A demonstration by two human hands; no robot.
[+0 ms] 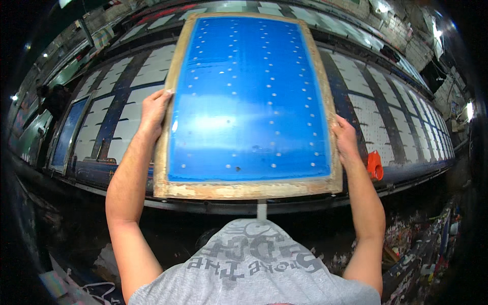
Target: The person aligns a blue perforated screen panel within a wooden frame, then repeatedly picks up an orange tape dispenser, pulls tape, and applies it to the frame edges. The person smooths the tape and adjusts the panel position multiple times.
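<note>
A large screen printing frame with a worn wooden border and blue mesh fills the middle of the head view. Rows of small pale dots run down its mesh. On the left border, my left hand is closed with the fingers mostly behind the wood. My right hand grips the opposite border a little lower down. Held between both hands, the frame is over a long printing table with white panels laid in rows. Whether the frame touches the table cannot be made out.
An orange-red plastic object sits at the table's near edge, right of my right hand. Another blue screen frame leans or lies at the far left. Scraps litter the floor at lower right. A second long table runs behind.
</note>
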